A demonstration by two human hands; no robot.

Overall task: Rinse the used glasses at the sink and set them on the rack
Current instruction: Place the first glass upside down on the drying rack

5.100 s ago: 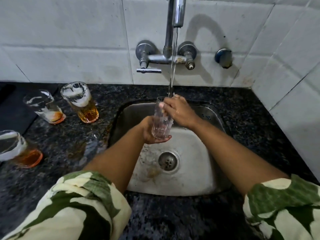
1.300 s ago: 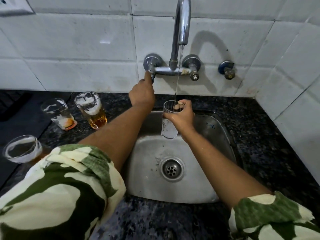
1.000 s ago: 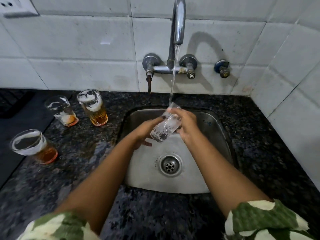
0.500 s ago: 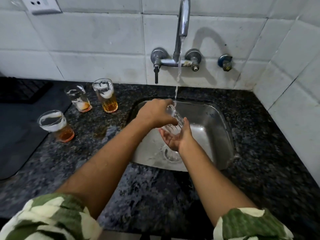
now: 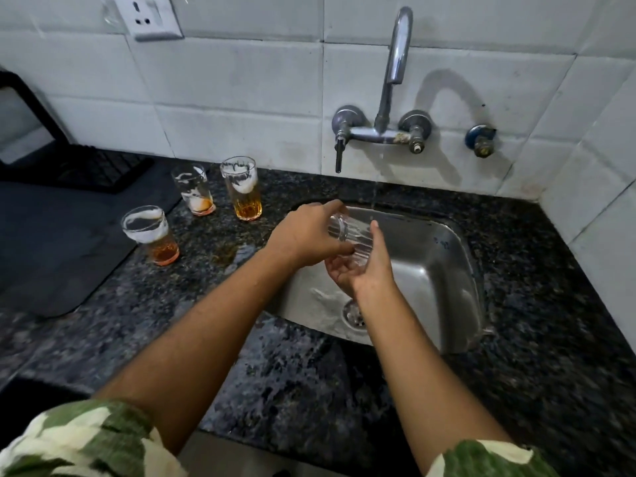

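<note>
A clear glass (image 5: 351, 232) lies tilted on its side above the steel sink (image 5: 461, 270). My left hand (image 5: 306, 235) grips it from the left, fingers curled over its rim end. Against the glass's base, my right hand (image 5: 366, 270) rests with the palm up, thumb raised and fingers stretched underneath. A thin stream of water falls from the tap (image 5: 395, 63) just behind the glass. Three used glasses with amber liquid and foam stand on the counter to the left: a near one (image 5: 153, 235), a middle one (image 5: 194, 192) and a taller one (image 5: 242, 187).
A dark mat (image 5: 51, 242) covers the counter at the left, with a black grid rack (image 5: 96, 166) behind it. The granite counter (image 5: 309, 390) is wet near the sink. A wall socket (image 5: 148, 17) sits above, and a side valve (image 5: 480, 141) right of the tap.
My left hand left the tap lever and took the glass. My right hand went from gripping it to resting flat against its base. The view has pulled back and to the left.
</note>
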